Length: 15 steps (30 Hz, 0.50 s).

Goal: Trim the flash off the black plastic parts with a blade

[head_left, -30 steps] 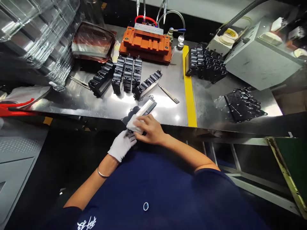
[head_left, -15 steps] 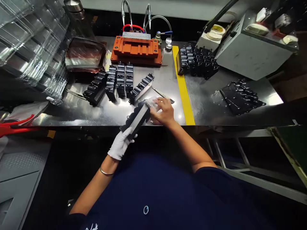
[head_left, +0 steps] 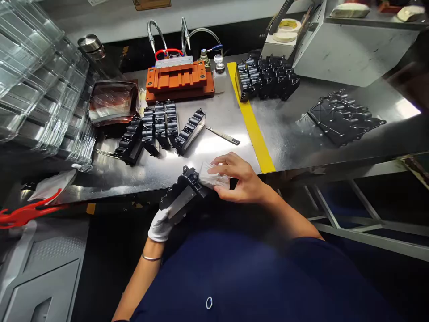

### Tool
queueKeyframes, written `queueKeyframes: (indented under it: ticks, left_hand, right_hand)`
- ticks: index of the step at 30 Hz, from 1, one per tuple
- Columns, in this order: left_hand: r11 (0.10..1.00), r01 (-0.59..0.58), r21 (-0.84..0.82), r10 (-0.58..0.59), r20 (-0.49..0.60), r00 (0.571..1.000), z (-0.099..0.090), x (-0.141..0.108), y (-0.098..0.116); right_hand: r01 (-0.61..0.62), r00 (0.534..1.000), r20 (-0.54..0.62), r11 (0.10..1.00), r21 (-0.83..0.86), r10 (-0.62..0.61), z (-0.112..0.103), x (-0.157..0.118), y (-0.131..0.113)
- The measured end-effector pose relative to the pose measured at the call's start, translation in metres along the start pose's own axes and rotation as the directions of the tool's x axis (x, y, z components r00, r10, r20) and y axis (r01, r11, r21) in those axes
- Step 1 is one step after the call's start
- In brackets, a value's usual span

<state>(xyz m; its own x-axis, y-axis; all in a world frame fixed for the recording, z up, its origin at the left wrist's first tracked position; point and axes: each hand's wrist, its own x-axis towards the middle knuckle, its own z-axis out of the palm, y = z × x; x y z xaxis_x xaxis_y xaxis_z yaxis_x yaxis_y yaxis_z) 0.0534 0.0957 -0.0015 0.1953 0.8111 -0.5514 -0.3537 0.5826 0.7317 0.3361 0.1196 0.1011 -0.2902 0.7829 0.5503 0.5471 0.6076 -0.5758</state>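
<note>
Near the frame's centre, the right hand (head_left: 244,180) pinches a white wad (head_left: 211,176) finger-to-thumb, best pressed flat along the black part (head_left: 186,190) the gloved left hand (head_left: 161,226) clasps.

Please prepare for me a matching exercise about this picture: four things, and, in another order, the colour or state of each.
1. Left hand
2. Right hand
3. Grooved block
4. Flat strip

A. Bare, holding a crumpled white wipe
B. Yellow, lying on the bench
C. White-gloved, holding a black part
D. Orange

Pairs: 1-C, 2-A, 3-D, 4-B
</note>
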Motion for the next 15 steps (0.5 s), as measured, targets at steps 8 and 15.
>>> queueKeyframes:
  ticks: [8,15]
  left_hand:
    - [0.958,-0.232,0.169,0.256,-0.141,0.956,0.037,0.018,0.023]
    - [0.567,-0.453,0.688,0.671,-0.067,0.739,0.12,0.079,0.034]
  right_hand:
    - [-0.448,0.894,0.064,0.891,0.079,0.444,-0.02,-0.029,0.044]
    - [-0.705,0.519,-0.079,0.479,0.524,0.851,0.005,0.006,0.093]
